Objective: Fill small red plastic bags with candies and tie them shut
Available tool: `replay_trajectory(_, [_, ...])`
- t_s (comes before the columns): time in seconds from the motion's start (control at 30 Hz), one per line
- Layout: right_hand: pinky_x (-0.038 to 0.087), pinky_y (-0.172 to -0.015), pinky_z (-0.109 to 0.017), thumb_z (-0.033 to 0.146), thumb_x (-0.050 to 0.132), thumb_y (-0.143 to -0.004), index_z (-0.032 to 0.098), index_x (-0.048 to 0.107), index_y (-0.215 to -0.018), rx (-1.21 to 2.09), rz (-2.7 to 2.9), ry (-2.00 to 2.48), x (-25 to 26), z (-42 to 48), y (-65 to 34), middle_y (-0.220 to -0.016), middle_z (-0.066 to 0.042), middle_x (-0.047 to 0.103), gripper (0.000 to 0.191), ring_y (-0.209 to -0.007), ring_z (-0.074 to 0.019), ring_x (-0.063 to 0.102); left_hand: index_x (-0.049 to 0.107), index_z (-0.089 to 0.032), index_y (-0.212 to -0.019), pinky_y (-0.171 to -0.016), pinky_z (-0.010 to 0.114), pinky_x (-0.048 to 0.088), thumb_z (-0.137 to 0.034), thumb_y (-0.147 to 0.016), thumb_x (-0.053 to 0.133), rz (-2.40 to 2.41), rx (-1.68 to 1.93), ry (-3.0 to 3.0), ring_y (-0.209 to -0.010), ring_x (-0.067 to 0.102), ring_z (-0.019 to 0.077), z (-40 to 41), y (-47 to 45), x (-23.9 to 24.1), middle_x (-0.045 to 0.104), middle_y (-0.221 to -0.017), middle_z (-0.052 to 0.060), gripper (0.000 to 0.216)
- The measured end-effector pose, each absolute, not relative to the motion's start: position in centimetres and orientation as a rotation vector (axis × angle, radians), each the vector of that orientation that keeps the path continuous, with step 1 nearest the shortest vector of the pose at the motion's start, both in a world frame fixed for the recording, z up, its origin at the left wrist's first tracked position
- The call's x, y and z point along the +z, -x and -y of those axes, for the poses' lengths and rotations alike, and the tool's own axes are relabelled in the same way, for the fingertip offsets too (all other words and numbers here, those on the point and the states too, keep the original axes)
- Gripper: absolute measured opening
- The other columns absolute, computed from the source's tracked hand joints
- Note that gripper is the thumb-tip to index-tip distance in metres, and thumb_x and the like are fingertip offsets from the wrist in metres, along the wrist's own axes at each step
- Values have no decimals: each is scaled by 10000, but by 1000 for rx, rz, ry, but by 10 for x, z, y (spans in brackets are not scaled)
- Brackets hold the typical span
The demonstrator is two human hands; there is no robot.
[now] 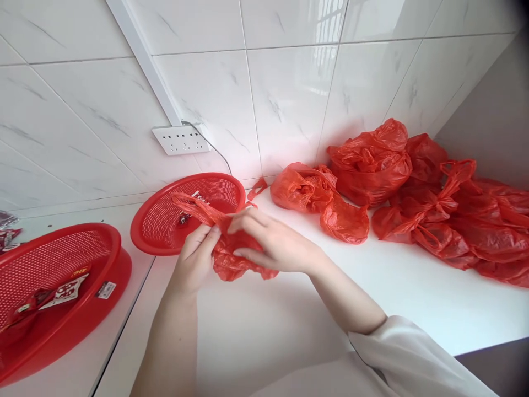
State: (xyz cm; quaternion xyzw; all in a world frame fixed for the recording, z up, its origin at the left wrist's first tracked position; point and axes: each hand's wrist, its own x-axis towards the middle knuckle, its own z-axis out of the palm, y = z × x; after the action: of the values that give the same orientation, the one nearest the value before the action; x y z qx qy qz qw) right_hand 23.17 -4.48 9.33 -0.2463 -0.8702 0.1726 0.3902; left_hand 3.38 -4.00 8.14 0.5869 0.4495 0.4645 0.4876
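Observation:
A thin red plastic bag (233, 262) is bunched up between my two hands above the white table. My left hand (198, 253) pinches it near its gathered neck, thumb against the fingers. One looped handle sticks up past that hand to the left. From the right, my right hand (266, 237) reaches over the bag, its fingers curled onto the plastic and its thumb lower down. The fingertips are partly hidden. Just behind the hands sits a red perforated basket (144, 220) with a few small packets (185, 218) inside.
Another red basket (111, 248), holding packaged items (66, 292), stands at the left. Several filled red plastic bags (367, 171) crowd the table's right side. A power strip (181, 139) with a cable is fixed to the tiled wall (289, 99) behind. A seam crosses the tabletop (330, 298) at left.

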Motion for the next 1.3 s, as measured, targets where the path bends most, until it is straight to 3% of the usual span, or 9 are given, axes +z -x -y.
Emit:
replay_trajectory(0.1, [446, -982, -411, 297, 641, -870, 213, 441, -1321, 381, 2078, 789, 89, 38, -235, -1407, -154, 457, 501, -1261, -256, 473, 660, -206, -1161, -808, 323, 526, -462, -904, 565, -1081, 1199, -1422, -1044, 629, 261, 42, -40, 84, 698, -1102, 62, 375])
replay_trajectory(0.2, [485, -769, -304, 301, 618, -882, 202, 553, -1189, 539, 2113, 868, 87, 32, -243, -1063, -72, 647, 328, -892, -184, 607, 672, -207, -1074, -736, 292, 506, -437, -908, 553, -1107, 1279, -1393, -964, 632, 229, 46, -48, 87, 688, -1047, 53, 308])
replay_trajectory(0.27, [435, -649, -243, 312, 582, -909, 188, 618, -965, 602, 2142, 843, 87, 30, -247, -800, -7, 629, 142, -672, -124, 539, 661, -221, -1032, -655, 265, 471, -427, -905, 557, -1154, 1327, -1353, -850, 622, 190, 46, -50, 88, 673, -963, 34, 264])
replay_trajectory(0.37, [379, -602, -219, 352, 555, -933, 178, 606, -832, 658, 2150, 753, 90, 32, -250, -722, 13, 587, 207, -613, -96, 464, 632, -226, -973, -577, 252, 412, -466, -892, 561, -1147, 1300, -1387, -680, 548, 144, 43, -45, 86, 619, -810, 10, 264])
replay_trajectory(0.57, [339, -545, -213, 457, 664, -846, 173, 589, -792, 1010, 2103, 641, 95, 36, -255, -673, 34, 533, 298, -573, -80, 384, 580, -211, -1103, -507, 308, 418, -882, -736, 268, -758, 937, -1424, -495, 491, 159, 43, -24, 85, 553, -632, 17, 827])
replay_trajectory(0.77, [300, -524, -222, 441, 723, -794, 169, 540, -667, 1078, 2087, 594, 91, 32, -259, -596, 58, 472, 352, -537, -65, 328, 635, -136, -1119, -573, 376, 471, -942, -667, 97, -739, 629, -1386, -628, 637, 274, 46, -26, 90, 633, -618, 106, 1070])
replay_trajectory(0.93, [355, -575, -239, 480, 670, -838, 181, 522, -693, 981, 1965, 667, 89, 29, -256, -652, 34, 481, 363, -613, -93, 397, 676, -188, -903, -615, 443, 516, -896, -733, 197, -806, 592, -1249, -676, 668, 306, 40, -25, 90, 685, -690, 120, 871])
replay_trajectory(1.1, [441, -620, -269, 499, 613, -875, 198, 487, -748, 1180, 1654, 579, 88, 26, -255, -718, 12, 519, 350, -657, -119, 491, 696, -211, -984, -767, 361, 517, -527, -897, 527, -731, 780, -1591, -791, 652, 219, 36, -29, 85, 699, -858, 59, 369])
replay_trajectory(1.3, [308, -468, -216, 496, 675, -825, 198, 448, -705, 1215, 1501, 629, 87, 23, -250, -624, 63, 409, 393, -517, -70, 338, 639, -197, -776, -841, 387, 503, -341, -828, 665, -617, 828, -1790, -887, 636, 238, 38, -33, 83, 687, -880, 90, 155])
